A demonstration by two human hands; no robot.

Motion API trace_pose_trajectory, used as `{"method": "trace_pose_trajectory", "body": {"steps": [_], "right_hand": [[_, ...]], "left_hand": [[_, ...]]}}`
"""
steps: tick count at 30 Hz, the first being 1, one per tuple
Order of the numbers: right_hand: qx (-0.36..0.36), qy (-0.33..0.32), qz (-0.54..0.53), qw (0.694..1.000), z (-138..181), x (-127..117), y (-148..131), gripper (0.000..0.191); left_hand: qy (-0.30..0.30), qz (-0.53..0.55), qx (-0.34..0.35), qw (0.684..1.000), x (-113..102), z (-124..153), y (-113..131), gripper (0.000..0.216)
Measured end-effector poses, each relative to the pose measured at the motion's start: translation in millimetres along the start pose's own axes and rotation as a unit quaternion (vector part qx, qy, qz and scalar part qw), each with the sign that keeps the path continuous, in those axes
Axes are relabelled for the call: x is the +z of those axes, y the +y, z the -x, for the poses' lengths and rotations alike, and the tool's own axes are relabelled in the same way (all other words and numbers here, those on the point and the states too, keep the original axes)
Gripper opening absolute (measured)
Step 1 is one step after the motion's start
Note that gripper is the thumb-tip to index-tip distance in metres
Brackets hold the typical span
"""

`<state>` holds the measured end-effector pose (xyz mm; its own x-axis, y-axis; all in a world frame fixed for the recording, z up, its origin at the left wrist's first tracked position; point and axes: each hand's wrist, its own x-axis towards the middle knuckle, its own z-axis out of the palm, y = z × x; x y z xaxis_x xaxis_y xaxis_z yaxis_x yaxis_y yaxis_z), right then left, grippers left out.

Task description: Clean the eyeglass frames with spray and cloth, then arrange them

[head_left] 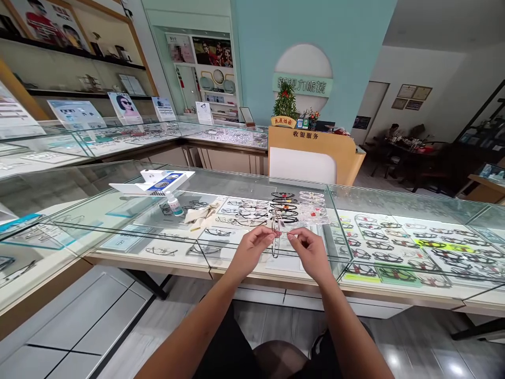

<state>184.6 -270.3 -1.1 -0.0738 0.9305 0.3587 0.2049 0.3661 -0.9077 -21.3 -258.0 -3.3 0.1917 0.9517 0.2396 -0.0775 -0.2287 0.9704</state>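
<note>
Both my hands are raised over a glass display counter (118,208) and hold one thin-rimmed pair of glasses (276,238) between them. My left hand (252,247) pinches the left side of the frame. My right hand (310,250) pinches its right side, fingers curled. Just beyond the held pair, several more glasses (284,208) lie in rows on the counter top, some dark, some clear.
A small spray bottle (174,204), a beige cloth (199,213) and a white and blue tray (152,183) lie on the counter to the left. Many frames sit under the glass. A wooden cashier desk (315,152) stands behind. People sit at a far table (398,139).
</note>
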Motion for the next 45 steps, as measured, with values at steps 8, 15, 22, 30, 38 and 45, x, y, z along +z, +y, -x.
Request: {"method": "trace_pose_trajectory", "body": {"steps": [8, 15, 22, 30, 38, 45], "right_hand": [[-0.036, 0.069, 0.235, 0.969, -2, -35, -13, 0.036], [-0.081, 0.113, 0.314, 0.939, -11, -44, -14, 0.03], [-0.187, 0.087, 0.31, 0.928, 5, -12, -5, 0.029], [-0.246, -0.024, 0.401, 0.882, 8, 2, -1, 0.034], [-0.233, -0.008, 0.42, 0.877, 5, -3, 0, 0.027], [-0.213, 0.017, 0.429, 0.877, 7, -10, 7, 0.02]], "left_hand": [[-0.037, -0.06, -0.002, 0.997, -13, 8, -5, 0.032], [-0.069, -0.077, -0.021, 0.994, -19, 9, -7, 0.032], [-0.044, -0.033, -0.022, 0.998, -12, 9, -7, 0.033], [-0.081, -0.067, -0.016, 0.994, -11, 11, -8, 0.029], [-0.023, -0.052, -0.014, 0.998, -12, 11, -13, 0.032], [0.043, -0.019, -0.017, 0.999, -11, 11, -8, 0.038]]}}
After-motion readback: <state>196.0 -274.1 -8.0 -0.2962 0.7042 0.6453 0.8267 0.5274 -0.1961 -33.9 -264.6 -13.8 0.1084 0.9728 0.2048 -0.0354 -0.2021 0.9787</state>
